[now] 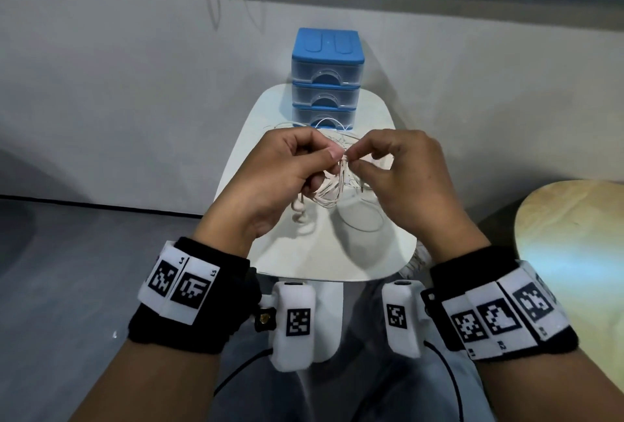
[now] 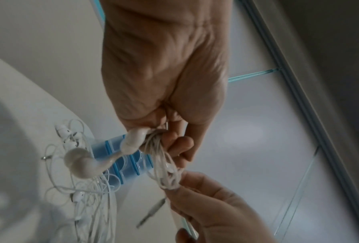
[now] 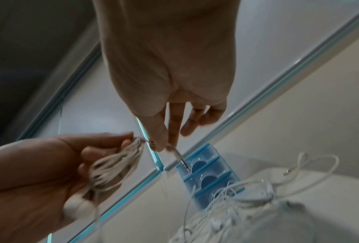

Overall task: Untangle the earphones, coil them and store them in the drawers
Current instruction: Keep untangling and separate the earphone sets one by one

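Coiling thin white earphone cable (image 1: 332, 190), centre frame: left hand (image 1: 270, 182) is gripping the loops.
Right hand (image 1: 405, 178) is pinching the metal jack plug (image 3: 181, 160); limp, light cord likely springs loose, so hold the bundle's middle.

I saw black wristbands (image 1: 189, 300) on both wrists, each carrying white panels printed with black square markers. White padded camera pods (image 1: 293, 323) hung just inside the wristbands, with thin black cables (image 1: 236, 374) trailing below them.

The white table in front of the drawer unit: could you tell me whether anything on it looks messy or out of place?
Yes. A tangled heap of earphones lies loose on the white table, reaching the drawer unit, whose three drawers look shut. Otherwise, the left hand holds one coiled set while the right hand pinches its plug end.
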The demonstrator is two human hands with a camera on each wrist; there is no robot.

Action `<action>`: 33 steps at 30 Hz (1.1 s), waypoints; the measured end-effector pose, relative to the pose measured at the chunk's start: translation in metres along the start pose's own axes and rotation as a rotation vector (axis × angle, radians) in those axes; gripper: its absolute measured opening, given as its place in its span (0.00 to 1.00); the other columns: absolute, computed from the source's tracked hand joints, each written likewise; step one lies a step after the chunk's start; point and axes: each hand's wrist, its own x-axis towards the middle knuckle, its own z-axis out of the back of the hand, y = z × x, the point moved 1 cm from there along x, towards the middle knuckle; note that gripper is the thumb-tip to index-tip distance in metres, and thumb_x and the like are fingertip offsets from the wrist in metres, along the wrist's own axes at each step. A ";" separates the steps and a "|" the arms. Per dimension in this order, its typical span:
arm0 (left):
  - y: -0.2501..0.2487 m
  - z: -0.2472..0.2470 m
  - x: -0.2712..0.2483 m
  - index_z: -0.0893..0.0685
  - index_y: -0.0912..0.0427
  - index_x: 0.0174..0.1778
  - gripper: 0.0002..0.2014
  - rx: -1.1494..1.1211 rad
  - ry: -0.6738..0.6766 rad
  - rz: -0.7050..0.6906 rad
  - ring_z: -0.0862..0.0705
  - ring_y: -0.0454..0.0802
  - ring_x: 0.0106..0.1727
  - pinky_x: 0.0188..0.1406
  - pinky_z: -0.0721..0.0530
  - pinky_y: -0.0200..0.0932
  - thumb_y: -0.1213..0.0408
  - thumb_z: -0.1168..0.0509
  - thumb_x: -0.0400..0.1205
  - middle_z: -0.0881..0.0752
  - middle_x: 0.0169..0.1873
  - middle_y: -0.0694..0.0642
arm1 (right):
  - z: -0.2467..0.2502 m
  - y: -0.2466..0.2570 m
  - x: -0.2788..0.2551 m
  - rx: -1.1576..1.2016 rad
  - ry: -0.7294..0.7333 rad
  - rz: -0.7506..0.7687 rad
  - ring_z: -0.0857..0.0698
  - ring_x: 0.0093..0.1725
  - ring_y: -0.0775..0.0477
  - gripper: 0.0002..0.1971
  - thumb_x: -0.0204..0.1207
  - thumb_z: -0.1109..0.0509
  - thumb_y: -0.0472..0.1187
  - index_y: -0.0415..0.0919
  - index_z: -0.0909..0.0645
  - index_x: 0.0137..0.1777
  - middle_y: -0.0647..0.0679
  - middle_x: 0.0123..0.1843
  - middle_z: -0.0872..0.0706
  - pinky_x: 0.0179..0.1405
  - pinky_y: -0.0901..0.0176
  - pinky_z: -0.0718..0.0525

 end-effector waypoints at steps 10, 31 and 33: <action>0.002 -0.003 -0.011 0.12 0.66 0.46 0.02 -0.135 -0.115 -0.089 0.18 0.43 0.31 0.30 0.22 0.34 0.75 0.29 0.83 0.11 0.34 0.56 | -0.014 0.024 -0.011 0.958 0.078 -0.393 0.11 0.35 0.40 0.10 0.71 0.32 0.22 0.35 0.18 0.47 0.37 0.37 0.12 0.45 0.49 0.11; 0.008 -0.001 0.002 0.15 0.63 0.43 0.08 -0.025 -0.011 -0.054 0.26 0.47 0.27 0.21 0.26 0.40 0.67 0.34 0.88 0.19 0.33 0.63 | -0.005 0.021 -0.009 0.674 0.322 -0.209 0.18 0.39 0.42 0.25 0.68 0.27 0.29 0.51 0.37 0.53 0.45 0.38 0.20 0.45 0.43 0.17; 0.010 0.002 0.007 0.15 0.65 0.43 0.08 -0.014 -0.056 -0.049 0.24 0.47 0.26 0.24 0.25 0.42 0.67 0.34 0.88 0.20 0.31 0.59 | -0.003 0.019 -0.006 0.464 0.294 -0.136 0.16 0.37 0.34 0.23 0.76 0.26 0.29 0.54 0.33 0.54 0.46 0.40 0.19 0.48 0.31 0.14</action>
